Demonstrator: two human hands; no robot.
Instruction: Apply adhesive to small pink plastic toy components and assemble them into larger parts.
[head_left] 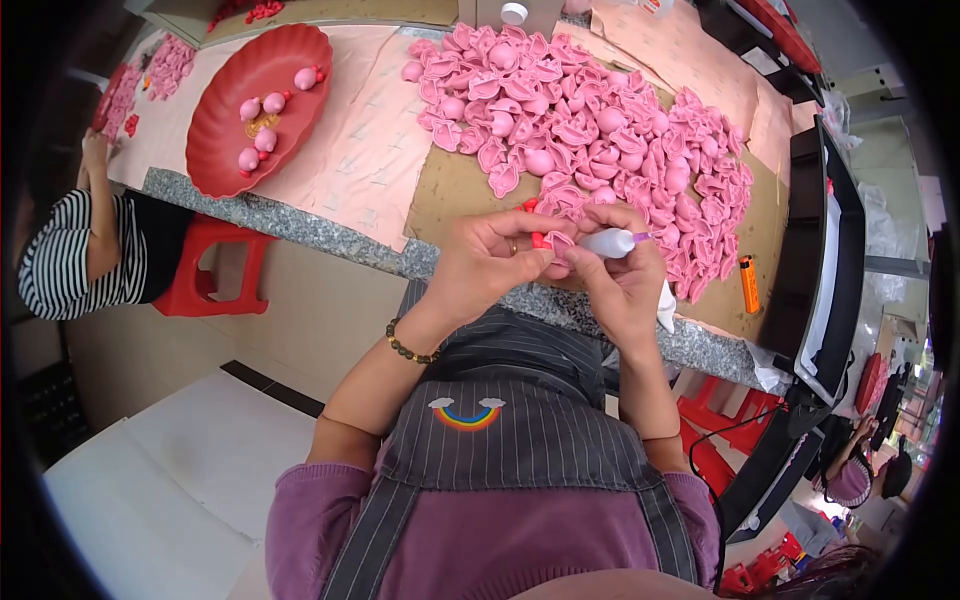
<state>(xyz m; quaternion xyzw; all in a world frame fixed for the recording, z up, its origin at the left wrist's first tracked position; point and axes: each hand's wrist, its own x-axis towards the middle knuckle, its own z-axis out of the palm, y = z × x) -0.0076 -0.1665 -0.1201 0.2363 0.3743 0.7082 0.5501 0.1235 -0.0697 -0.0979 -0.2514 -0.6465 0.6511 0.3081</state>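
My left hand [478,262] pinches a small pink moulded piece [557,249] between thumb and fingers, close above the table's front edge. Against the piece, by my left fingertips, is a small red part [539,240]. In my right hand [630,290] lies a small whitish squeeze bottle [606,243] with a purple tip, pointing right. My right thumb and a fingertip also touch the pink piece or come very near it; which, I cannot tell. Just beyond both hands spreads a big heap of pink moulded pieces [600,125], some cupped, some round.
A red scalloped tray [203,135] with several round pink pieces stands at left. An orange lighter [749,284] lies right of the heap, near a black case [825,260]. A co-worker in stripes [75,250] works at far left by a red stool [215,270].
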